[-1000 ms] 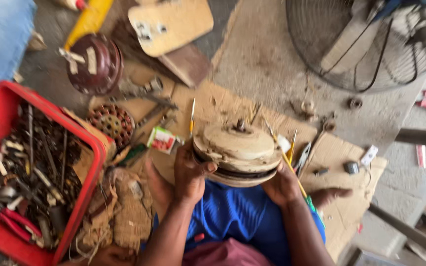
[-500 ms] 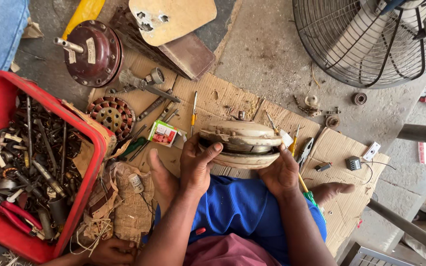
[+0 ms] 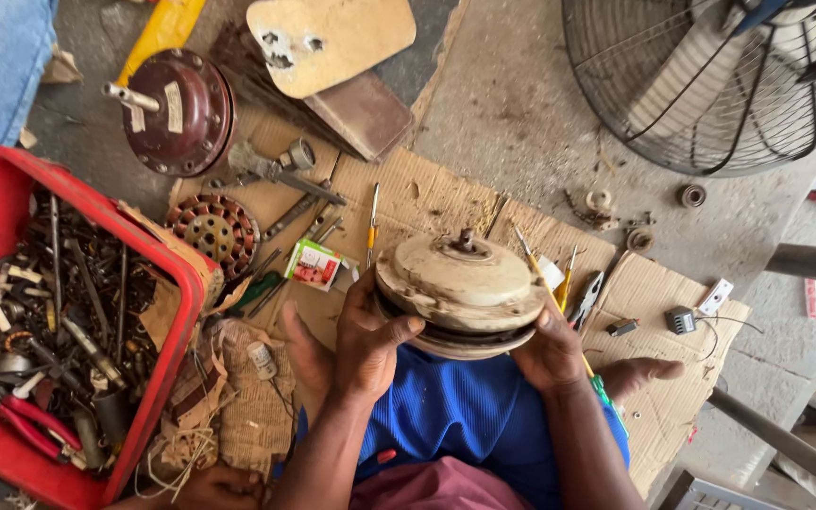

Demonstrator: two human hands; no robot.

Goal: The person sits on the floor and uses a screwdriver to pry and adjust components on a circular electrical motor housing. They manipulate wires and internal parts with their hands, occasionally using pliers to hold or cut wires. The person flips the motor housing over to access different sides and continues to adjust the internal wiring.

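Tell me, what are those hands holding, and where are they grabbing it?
Both hands, left and right, hold a round, cream-coloured metal motor housing by its opposite side rims.

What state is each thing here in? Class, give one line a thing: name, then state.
Cream motor housing: lifted, gripped at both sides.
Left hand: clasping the housing's left edge.
Right hand: clasping its right edge.
Dark red motor housing: lying on the floor, shaft sticking out.
Red crate: open, full of tools.
Fan guard: standing, blades not discernible.
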